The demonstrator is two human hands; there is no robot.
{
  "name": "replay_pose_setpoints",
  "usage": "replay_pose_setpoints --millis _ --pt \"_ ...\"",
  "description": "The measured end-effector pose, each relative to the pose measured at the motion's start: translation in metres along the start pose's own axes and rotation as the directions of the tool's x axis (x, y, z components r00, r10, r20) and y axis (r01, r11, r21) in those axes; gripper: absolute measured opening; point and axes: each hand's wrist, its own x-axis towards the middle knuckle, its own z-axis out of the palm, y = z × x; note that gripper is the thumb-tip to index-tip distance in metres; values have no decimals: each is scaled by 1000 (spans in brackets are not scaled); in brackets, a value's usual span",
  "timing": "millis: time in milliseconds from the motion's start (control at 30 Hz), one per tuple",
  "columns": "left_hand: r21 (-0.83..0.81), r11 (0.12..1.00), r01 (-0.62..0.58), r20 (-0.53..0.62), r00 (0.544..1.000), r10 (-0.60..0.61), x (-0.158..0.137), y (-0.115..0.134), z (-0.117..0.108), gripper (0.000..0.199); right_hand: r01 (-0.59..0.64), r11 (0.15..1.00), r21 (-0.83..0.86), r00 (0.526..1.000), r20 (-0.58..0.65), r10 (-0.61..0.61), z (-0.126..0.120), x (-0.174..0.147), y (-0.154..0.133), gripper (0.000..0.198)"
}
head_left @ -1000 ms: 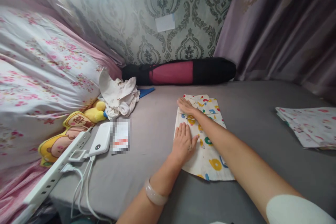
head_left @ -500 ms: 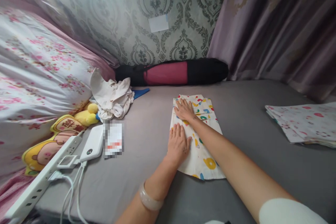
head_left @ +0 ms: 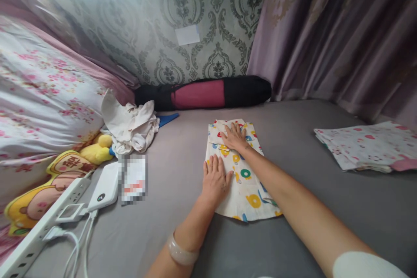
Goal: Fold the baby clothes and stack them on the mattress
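A white garment (head_left: 233,200) printed with colourful numbers lies folded on the grey bed sheet (head_left: 169,191), its narrower end away from me. My left hand (head_left: 215,180) rests flat on its left side, fingers stretched forward, holding nothing. Farther up, my right hand (head_left: 234,137) is spread over the folded upper part of the garment, palm down. The right forearm crosses above the garment's right side and hides part of it. A pale bangle (head_left: 183,249) circles my left wrist.
Folded printed cloth (head_left: 368,143) lies at the right. Crumpled white clothes (head_left: 132,126), a power bank (head_left: 104,186), a blurred packet (head_left: 134,180), a power strip (head_left: 42,230) and a plush toy (head_left: 35,204) are at the left. A black-and-red long bag (head_left: 198,94) lies along the wall.
My right hand has slid to the right across the garment's upper part. My left hand stays flat on its left side. The whole view has shifted slightly to the right.
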Motion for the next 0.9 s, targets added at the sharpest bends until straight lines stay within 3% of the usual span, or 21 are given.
replay_pose_setpoints --millis 233,433,633,767,900 --pt "-21 1000 -10 16 1000 10 0 0 -3 70 3 1000 -17 998 -58 -4 11 -2 2 63" --pt "-75 997 -5 46 999 8 -1 -3 -14 69 75 968 240 994 56 -91 -13 -8 20 62" --pt "-82 994 -70 9 997 71 -8 5 -19 70 175 971 163 982 41 -184 -25 -74 60 62" --pt "-58 995 -84 9 996 85 -10 11 -14 72 235 971 45 971 31 -236 -19 -122 74 63" --pt "-42 995 -92 9 996 92 -11 10 -7 73 268 963 -39 962 -36 -269 -8 -144 75 64"
